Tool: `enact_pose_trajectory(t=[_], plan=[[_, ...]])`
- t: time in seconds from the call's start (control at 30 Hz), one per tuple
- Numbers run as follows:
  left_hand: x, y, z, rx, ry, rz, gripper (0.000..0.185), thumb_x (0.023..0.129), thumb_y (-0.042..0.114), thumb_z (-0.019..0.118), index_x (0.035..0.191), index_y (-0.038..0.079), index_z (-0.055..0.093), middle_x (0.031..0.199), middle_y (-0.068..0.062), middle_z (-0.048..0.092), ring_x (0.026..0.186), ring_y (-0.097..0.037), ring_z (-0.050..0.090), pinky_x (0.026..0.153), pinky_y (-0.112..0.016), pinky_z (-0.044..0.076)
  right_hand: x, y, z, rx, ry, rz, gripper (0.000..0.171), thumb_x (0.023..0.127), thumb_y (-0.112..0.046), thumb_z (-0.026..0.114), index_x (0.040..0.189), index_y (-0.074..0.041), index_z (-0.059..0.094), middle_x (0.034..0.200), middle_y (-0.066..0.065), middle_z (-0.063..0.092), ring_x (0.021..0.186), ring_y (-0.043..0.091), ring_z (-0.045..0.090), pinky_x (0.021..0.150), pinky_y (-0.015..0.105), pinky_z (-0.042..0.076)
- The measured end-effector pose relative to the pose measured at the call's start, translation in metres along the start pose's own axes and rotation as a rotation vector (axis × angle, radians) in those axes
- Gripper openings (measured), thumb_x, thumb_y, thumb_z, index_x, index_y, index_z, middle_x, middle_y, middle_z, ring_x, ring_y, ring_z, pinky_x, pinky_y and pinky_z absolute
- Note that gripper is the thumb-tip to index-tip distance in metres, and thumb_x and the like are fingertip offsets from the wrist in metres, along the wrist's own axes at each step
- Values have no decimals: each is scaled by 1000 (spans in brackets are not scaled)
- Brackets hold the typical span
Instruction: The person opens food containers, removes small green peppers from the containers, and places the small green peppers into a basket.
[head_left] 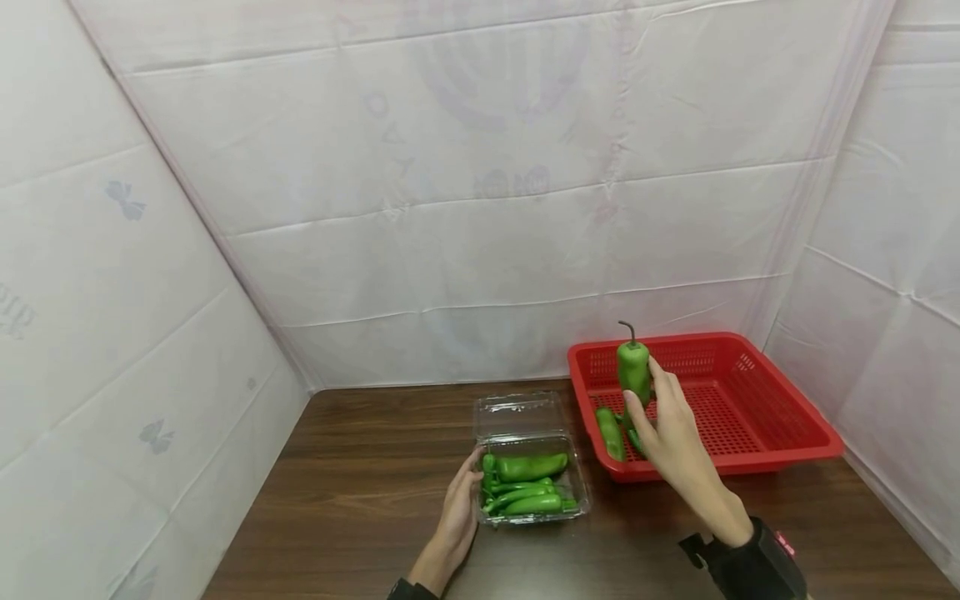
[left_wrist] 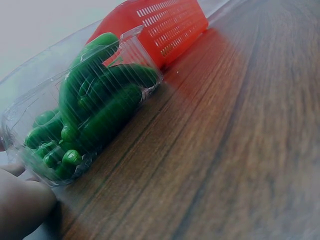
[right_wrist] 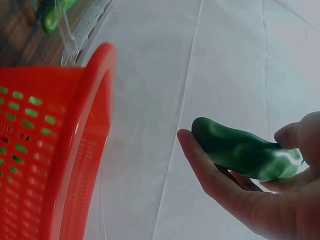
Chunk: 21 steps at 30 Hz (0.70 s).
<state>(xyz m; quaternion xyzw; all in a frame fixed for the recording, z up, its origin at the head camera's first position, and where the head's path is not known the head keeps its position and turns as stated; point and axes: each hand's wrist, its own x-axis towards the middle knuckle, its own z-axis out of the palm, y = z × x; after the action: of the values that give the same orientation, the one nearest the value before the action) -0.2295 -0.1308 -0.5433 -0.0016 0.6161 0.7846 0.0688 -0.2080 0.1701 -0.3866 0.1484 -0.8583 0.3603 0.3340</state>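
My right hand grips a green pepper upright, stem up, above the left part of the red basket. In the right wrist view the same pepper lies between thumb and fingers beside the red basket. Two more peppers lie in the basket's front left corner. My left hand rests against the left side of a clear plastic clamshell box filled with several green peppers, its lid tipped back. The left wrist view shows the clamshell box close up, with a fingertip at its corner.
The dark wooden table is enclosed by white sheeting at the back and on both sides. The basket stands at the back right near the right wall; the box sits just left of it.
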Motion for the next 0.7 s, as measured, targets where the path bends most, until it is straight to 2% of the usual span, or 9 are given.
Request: enact_pose_trajectory(t=[0.13,0.5,0.7], plan=[[0,0,0,3,1,0,63,101,14,41,161,2,26,173,-18,4,157,-42,-16,124,-66,-11,1,5,-4,-4,13,13,60,97,-1,61,149,13,36,116,28,56,93,32,58,69,37,51],[1,1,3,-4,7,10,61,102,13,39,161,2,24,172,-17,5,157,-41,-14,125,-64,-10,-4,14,-8,-8,-20,81,66,95,0,58,153,13,29,121,30,53,94,36,57,71,41,50],[0,2,2,-8,9,15,62,102,13,40,161,1,24,172,-18,6,157,-41,-14,125,-63,-9,-9,15,-5,-18,-24,77,69,95,-1,61,156,10,28,124,31,53,97,37,58,74,48,53]])
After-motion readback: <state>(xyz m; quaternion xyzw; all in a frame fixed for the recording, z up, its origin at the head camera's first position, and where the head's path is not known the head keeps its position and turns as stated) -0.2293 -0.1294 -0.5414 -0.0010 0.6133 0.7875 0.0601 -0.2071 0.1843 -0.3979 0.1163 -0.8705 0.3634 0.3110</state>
